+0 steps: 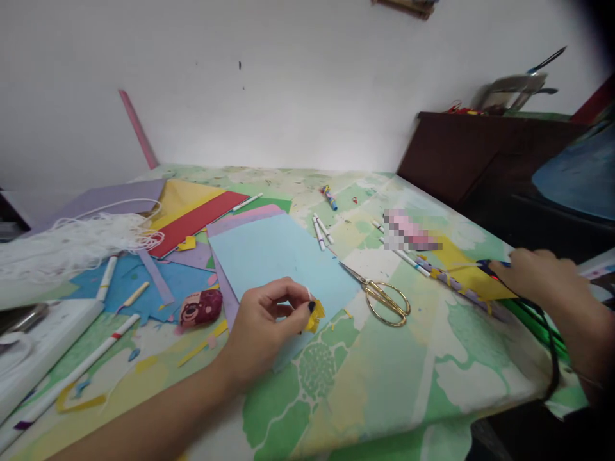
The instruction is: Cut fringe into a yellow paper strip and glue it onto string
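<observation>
While the left hand [269, 330] has a little yellow scrap [316, 316] pinched between thumb and fingers, right over the near part of the blue paper [278, 253], the right hand [550, 282] is curled around a dark tool [494, 264] by the yellow sheet [454, 259]. Gold scissors [382, 298] are just lying between the hands, points toward the blue paper. Over left there's a red pouch [202, 308], plus a big messy pile of white string [91, 240].

I count two bare hands [269, 323], one pair of scissors [379, 294], one red sheet [195, 224], one light blue sheet [276, 253], one red bear-face case [202, 308], one pink strip [138, 128] and at least six white markers [106, 278].
</observation>
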The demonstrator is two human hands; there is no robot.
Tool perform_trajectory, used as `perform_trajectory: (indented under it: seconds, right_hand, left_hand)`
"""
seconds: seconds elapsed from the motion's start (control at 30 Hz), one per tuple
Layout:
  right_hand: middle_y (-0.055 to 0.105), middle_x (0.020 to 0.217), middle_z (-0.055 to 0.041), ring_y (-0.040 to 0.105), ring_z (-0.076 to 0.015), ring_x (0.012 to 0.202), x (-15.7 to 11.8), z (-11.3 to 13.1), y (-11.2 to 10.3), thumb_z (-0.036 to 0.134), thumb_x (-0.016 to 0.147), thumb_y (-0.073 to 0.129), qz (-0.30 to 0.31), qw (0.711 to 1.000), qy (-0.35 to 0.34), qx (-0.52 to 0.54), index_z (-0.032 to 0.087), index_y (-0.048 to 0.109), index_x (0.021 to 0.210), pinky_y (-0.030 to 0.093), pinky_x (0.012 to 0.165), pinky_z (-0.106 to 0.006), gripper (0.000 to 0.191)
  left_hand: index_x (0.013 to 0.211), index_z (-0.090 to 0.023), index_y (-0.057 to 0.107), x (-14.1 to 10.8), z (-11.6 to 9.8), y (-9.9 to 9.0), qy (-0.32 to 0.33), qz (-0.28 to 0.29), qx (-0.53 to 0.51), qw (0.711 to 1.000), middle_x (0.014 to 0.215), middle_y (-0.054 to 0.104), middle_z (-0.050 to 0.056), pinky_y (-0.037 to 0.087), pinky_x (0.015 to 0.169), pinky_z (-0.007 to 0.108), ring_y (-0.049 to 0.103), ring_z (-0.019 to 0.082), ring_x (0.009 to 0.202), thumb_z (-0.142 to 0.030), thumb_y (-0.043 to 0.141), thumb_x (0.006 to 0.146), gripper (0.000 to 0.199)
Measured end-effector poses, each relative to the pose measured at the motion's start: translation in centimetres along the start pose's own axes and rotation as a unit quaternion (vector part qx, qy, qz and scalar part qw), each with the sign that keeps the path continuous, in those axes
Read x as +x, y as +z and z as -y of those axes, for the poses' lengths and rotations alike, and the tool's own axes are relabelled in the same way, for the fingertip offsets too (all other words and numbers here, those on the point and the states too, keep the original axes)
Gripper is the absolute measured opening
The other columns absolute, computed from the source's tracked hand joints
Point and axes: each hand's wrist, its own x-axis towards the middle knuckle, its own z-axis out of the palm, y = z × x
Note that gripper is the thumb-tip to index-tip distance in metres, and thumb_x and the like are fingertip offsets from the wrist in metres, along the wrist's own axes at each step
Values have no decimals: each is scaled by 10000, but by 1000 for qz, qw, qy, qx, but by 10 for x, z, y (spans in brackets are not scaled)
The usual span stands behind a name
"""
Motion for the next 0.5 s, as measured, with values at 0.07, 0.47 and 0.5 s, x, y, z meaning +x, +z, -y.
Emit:
perform_trajectory:
  seconds: [0.07,0.47,0.5]
  right_hand:
    - [594,1058,-284,585,-367,903,-15,39,-26,345,793,543,-3,996,-77,49,98,649,950,422,661,-460,311]
    - [583,886,4,541,-143,842,-127,223,-103,121,738,583,269,698,-352,563,202,537,921,446,772,-302,206]
    - [566,866,6,536,-138,822,-129,225,-98,107,745,559,271,680,-334,594,201,520,905,448,758,-301,190]
  left_hand:
    - [672,-150,635,0,1,1,-5,-3,-2,1000,649,581,-11,450,523,161,523,78,582,-161,633,715,45]
    - [743,-174,693,1,1,-1,15,-10,44,999,695,640,-7,466,530,161,554,76,580,-200,642,750,58]
    - [747,-175,692,1,1,-1,18,-9,50,999,700,643,-7,469,535,161,559,78,589,-194,637,752,58]
